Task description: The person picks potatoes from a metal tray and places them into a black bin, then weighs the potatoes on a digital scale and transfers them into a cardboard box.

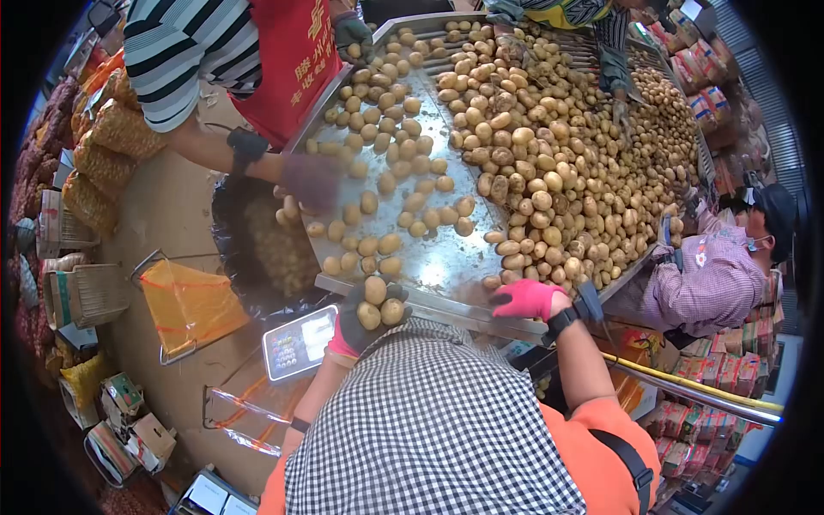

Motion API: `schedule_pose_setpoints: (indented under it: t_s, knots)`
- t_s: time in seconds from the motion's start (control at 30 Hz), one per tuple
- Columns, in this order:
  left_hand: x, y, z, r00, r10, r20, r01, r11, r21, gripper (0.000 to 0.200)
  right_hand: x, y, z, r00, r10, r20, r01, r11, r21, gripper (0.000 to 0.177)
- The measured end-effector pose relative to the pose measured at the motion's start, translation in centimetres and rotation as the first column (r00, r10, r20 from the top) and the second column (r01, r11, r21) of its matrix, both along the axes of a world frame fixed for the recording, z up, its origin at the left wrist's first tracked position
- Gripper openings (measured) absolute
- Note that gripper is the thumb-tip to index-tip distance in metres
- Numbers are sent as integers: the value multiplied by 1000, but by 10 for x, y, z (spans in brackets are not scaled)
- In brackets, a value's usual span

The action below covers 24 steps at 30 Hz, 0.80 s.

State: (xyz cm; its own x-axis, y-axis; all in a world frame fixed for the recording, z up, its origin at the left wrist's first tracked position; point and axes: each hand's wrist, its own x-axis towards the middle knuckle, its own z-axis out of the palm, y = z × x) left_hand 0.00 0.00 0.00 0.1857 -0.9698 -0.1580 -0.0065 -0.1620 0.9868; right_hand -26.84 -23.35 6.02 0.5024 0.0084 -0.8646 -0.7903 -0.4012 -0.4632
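Observation:
My left hand, in a pink glove with a dark palm, cups several potatoes at the near edge of the metal sorting table. My right hand, in a pink glove, is over the table's near rim, its fingers stretched to the left beside the big potato heap. A brownish blur lies just past its fingertips; I cannot make out what it is. Loose potatoes are scattered over the bare metal ahead of my left hand.
A co-worker's blurred gloved hand is at the table's left side, above a black-lined container of potatoes. Other people work at the far and right sides. An orange mesh bag on a frame and a white tray are at lower left.

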Motion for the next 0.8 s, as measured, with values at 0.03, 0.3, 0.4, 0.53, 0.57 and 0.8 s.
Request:
schedule_pose_setpoints:
  t_s: [0.03, 0.3, 0.4, 0.53, 0.57, 0.8]
  knots:
    - [-3, 1, 7, 937, 70, -342, -82, 996, -21, 44, 4, 5, 6, 967, -242, 75, 248, 964, -97, 63]
    - [1, 8, 1, 203, 373, -905, -179, 923, 340, 41, 99, -36, -95, 956, 6, 293, 245, 529, -812, 85]
    - [5, 19, -5, 955, 194, -226, -182, 981, 72, 35, 125, -41, -108, 937, 10, 350, 272, 607, -747, 88]
    - [4, 28, -1, 321, 323, -890, -279, 930, 237, 29, 163, -17, -124, 862, 42, 505, 338, 696, -634, 83]
    - [4, 27, 2, 427, 316, -847, -283, 937, 207, 27, 175, -12, -128, 847, 45, 529, 351, 700, -622, 83]
    - [8, 27, -5, 784, 325, -529, -274, 946, 175, 31, 235, 48, -92, 740, 2, 673, 343, 859, -380, 72]
